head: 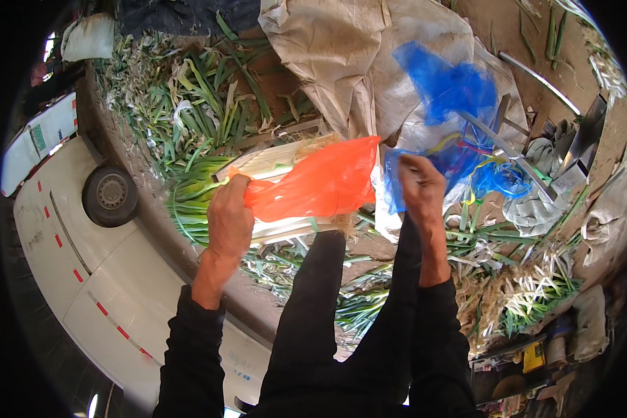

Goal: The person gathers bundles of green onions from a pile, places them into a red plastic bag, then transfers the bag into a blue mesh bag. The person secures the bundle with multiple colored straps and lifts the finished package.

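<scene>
A bundle of long green onions or leeks (287, 151) lies crosswise before me, with its roots to the right and its green leaves (196, 198) to the left, where a thin cord runs round them. An orange plastic bag (318, 183) stretches over the white stalks and hides much of them. My left hand (231, 211) grips the bag's gathered left end. Beyond the bag's right end is my right hand (421, 188), its fingers curled and blurred by motion. Whether it pinches anything is hidden. Blue plastic sheeting (394, 180) shows just behind that hand.
Blue netting or film (449, 83) and a metal bar (507, 151) lie right of a large woven sheet (334, 57). Loose leaves (204, 99) cover ground at the far left. A white van (83, 230) stands left. More onions (538, 292) lie right.
</scene>
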`<state>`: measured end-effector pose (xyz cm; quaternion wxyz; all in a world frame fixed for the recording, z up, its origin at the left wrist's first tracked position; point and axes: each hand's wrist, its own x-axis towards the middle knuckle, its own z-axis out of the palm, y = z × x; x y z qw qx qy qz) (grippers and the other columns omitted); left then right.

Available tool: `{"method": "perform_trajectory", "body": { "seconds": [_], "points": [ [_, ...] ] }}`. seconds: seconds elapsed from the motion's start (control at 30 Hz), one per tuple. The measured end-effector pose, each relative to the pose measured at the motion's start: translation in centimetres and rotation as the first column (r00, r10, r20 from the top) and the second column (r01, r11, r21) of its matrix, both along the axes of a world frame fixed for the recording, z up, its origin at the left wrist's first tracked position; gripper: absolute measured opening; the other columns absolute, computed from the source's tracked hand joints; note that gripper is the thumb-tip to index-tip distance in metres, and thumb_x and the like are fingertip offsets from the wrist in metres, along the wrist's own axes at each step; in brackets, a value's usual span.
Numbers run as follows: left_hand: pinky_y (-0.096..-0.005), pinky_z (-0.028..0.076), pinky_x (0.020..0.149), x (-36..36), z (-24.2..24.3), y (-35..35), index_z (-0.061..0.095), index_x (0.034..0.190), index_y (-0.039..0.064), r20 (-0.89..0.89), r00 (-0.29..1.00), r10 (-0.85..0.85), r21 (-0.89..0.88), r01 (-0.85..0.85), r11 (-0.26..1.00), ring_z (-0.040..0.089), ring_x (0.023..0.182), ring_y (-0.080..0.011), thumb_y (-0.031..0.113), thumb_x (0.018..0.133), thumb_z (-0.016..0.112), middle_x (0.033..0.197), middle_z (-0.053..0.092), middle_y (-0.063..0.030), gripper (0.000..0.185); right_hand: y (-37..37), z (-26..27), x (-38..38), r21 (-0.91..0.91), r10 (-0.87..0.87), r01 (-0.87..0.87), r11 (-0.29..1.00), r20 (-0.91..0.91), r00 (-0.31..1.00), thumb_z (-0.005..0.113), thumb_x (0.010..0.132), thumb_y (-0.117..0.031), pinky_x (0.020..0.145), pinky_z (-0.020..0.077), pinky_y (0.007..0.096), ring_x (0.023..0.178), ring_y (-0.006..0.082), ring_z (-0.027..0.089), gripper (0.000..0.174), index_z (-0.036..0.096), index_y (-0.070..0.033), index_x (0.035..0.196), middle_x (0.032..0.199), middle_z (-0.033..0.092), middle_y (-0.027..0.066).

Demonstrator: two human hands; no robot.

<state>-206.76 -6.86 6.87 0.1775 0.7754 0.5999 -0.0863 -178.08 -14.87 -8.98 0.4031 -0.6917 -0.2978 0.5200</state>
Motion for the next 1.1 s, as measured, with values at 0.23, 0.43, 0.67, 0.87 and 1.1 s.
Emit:
{"method": "perform_trajectory", "body": {
  "seconds": [0.23,0.43,0.67,0.87,1.1],
  "points": [
    [-0.0454,0.047,0.079,1.8,0.6,-0.3,0.065,0.099,-0.001,0.081,0.997,-0.015,0.225,-0.004,0.974,0.058,0.086,-0.0383,-0.008,0.072,0.059,0.094,0.064,-0.0153,0.028,1.1,5.8,-10.5,0.25,0.77,-0.732,0.634,-0.114,0.628,0.061,0.09,-0.015,0.068,0.0481,0.0464,0.079,0.0386,0.062,0.016,0.062,-0.001,0.083,0.081,0.064,0.0189],
    [-0.0436,0.043,0.07,1.1,0.2,-0.8,0.067,0.096,-0.001,-0.009,1.0,0.023,0.285,-0.02,0.958,0.052,0.074,-0.034,-0.005,0.073,0.065,0.078,0.054,-0.0122,0.024,-6.2,7.0,-9.0,-0.107,0.465,-0.469,0.877,-0.058,0.883,0.064,0.089,-0.011,0.072,0.0499,0.0445,0.082,0.0357,0.064,0.013,0.063,0.001,0.095,0.087,0.066,0.0188],
    [-0.0441,0.043,0.071,0.5,-0.4,-3.5,0.065,0.102,-0.003,0.008,1.0,-0.006,0.202,0.004,0.979,0.054,0.075,-0.0352,-0.008,0.061,0.054,0.077,0.054,-0.0136,0.042,-3.6,4.8,-3.4,0.127,0.096,-0.242,0.962,0.672,0.734,0.077,0.075,-0.008,0.094,0.0427,0.0475,0.094,0.0378,0.063,0.048,0.055,-0.001,0.117,0.102,0.065,0.0206],
    [-0.045,0.046,0.077,-0.7,0.2,-3.6,0.062,0.113,-0.003,0.027,0.997,-0.068,0.118,0.065,0.991,0.059,0.082,-0.0369,-0.008,0.069,0.056,0.088,0.062,-0.0167,0.045,0.9,-5.8,-3.7,-0.448,0.656,-0.489,0.748,0.393,0.644,0.057,0.078,-0.009,0.075,0.0508,0.0481,0.089,0.0363,0.066,0.015,0.068,-0.009,0.089,0.092,0.069,0.0159],
    [-0.0446,0.048,0.079,-1.1,-0.8,-4.2,0.059,0.121,-0.002,-0.107,0.993,0.053,0.065,-0.046,0.997,0.062,0.088,-0.0382,-0.008,0.079,0.056,0.097,0.065,-0.0192,0.043,-5.4,-7.7,1.7,-0.463,0.584,-0.383,0.8,0.451,0.675,0.056,0.083,-0.016,0.073,0.0519,0.051,0.083,0.0432,0.066,0.017,0.069,-0.006,0.087,0.088,0.069,0.0203]
  ]
}}
